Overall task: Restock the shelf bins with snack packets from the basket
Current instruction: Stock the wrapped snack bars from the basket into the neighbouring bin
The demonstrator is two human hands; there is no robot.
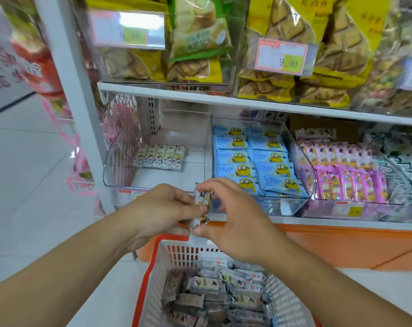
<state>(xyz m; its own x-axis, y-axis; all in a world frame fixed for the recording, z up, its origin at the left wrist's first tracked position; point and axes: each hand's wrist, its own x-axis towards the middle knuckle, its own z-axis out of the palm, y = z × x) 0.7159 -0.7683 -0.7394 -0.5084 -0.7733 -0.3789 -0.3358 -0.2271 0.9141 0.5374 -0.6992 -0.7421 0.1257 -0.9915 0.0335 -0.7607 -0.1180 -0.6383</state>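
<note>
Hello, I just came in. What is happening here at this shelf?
A person is restocking a shop shelf. Both hands, the left hand and the right hand, pinch one small cream snack packet, held upright above the white plastic basket with the orange rim, which holds many similar packets. Ahead, the clear plastic shelf bin on the left contains only a short row of such packets, while the neighbouring bin of blue packets looks well filled.

Price tag (129,29) print blurred; basket (167,258) cut off by bottom edge
</note>
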